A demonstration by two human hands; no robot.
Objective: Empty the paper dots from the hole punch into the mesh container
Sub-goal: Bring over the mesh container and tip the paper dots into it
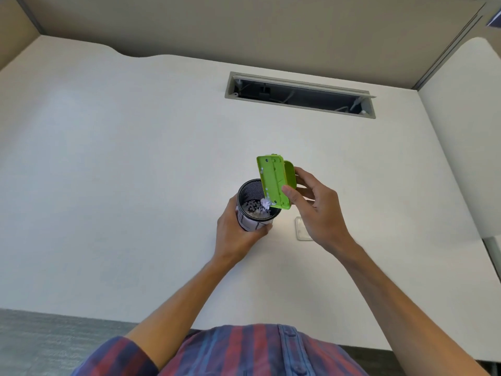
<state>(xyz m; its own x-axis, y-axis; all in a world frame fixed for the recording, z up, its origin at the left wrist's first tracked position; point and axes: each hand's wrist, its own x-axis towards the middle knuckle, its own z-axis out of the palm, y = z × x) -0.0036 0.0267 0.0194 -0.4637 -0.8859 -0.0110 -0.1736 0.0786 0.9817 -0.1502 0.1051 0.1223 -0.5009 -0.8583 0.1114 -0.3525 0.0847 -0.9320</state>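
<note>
Head view, one moment. Left hand (238, 232) is wrapped around the lower wall of the mesh container (250, 194), fingers closed on it; whether its base rests on the counter (135, 158) or is lifted cannot be told. Container sits mid-counter, well apart from every edge, nearer the front edge than the open cable slot (299, 95) at the back. Right hand (317, 210) pinches the green hole punch (273, 181), thumb on the underside facing the camera, the other fingers behind it. Punch is tilted steeply, lower end just over the container's right rim. Paper dots (256, 207) are clumped at that lower end and spread inside the container; pouring looks under way, with part of the load already in. Handling judgement: punch is rigid plastic, probably light, smooth enough to slip, so a grip across the long sides near the middle suits it and keeps the discharge end free. Dots are near weightless, likely to cling by static and scatter with any draught or sharp tap. Mesh wall is thin and probably flexes, so hold it low and gently. A small clear square piece (303, 229) lies on the counter just right of the container; I cannot tell what it is.
</note>
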